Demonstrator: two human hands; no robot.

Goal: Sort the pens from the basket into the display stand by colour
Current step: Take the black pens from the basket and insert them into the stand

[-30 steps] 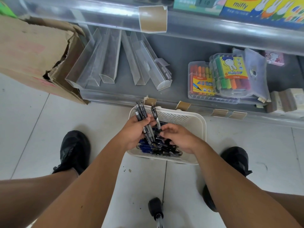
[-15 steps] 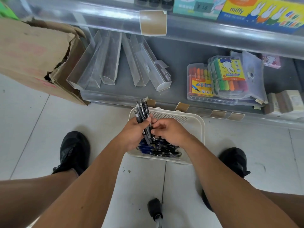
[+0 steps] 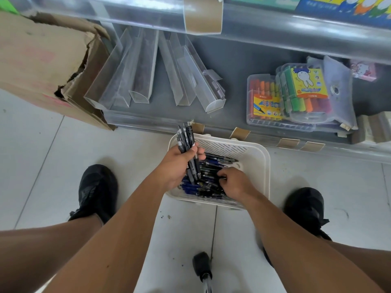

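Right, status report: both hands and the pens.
Left hand grips a bundle of black pens upright. Right hand digs among loose blue and black pens in the white slotted plastic basket. Nothing blocking.

1 basket (image 3: 257,159), 2 hands (image 3: 176,163), 2 marker boxes (image 3: 264,102), 1 cardboard box (image 3: 42,60).

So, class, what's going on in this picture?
A person crouches over a white basket of pens on the floor by a low shelf. The left hand holds a bunch of dark pens upright in its grip, while the right hand reaches into the loose pens in the basket, fingers curled among them. The clear holders on the shelf hold no pens yet.
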